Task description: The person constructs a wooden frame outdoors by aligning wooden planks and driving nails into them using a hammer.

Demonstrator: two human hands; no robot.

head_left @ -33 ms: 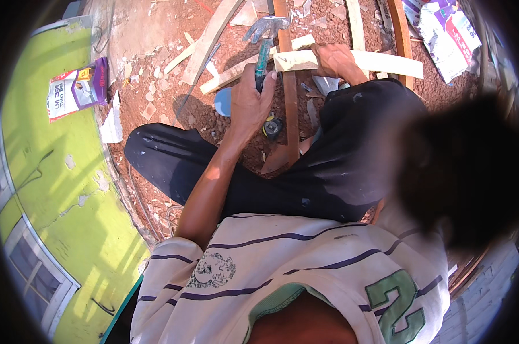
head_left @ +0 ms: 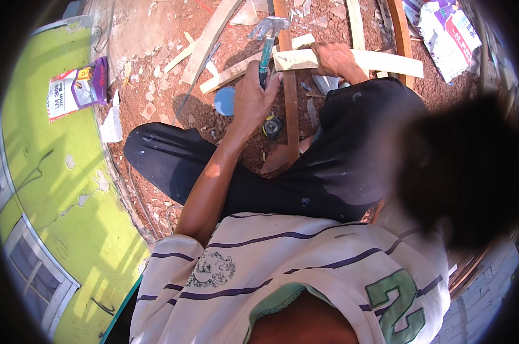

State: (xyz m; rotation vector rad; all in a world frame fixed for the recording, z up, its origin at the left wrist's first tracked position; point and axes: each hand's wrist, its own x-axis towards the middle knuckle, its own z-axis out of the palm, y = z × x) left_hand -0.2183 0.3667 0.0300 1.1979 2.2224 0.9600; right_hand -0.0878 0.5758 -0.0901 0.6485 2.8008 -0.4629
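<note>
My left hand (head_left: pixel 251 98) is closed round the dark grip of a claw hammer (head_left: pixel 265 53) with a teal handle. The hammer's metal head points away from me, left of a pale wooden plank's end. That plank (head_left: pixel 388 62) lies crosswise over a brown wooden beam (head_left: pixel 290 109), and my right hand (head_left: pixel 335 59) grips it from above near its left end; some of its fingers are hidden. A tape measure (head_left: pixel 272 127) rests on the ground below my left hand. Beside my wrist lies a round light-blue object (head_left: pixel 225 101).
More wooden strips (head_left: pixel 210 43) lie over reddish soil strewn with broken tile pieces. A purple-and-white bag (head_left: pixel 78 90) stands by the green wall (head_left: pixel 70 189) at left. Another crumpled bag (head_left: pixel 447 40) lies far right. My crossed legs (head_left: pixel 305 183) border the work spot.
The hammer and my left hand have shifted slightly to the right. My right hand and the plank have stayed in place.
</note>
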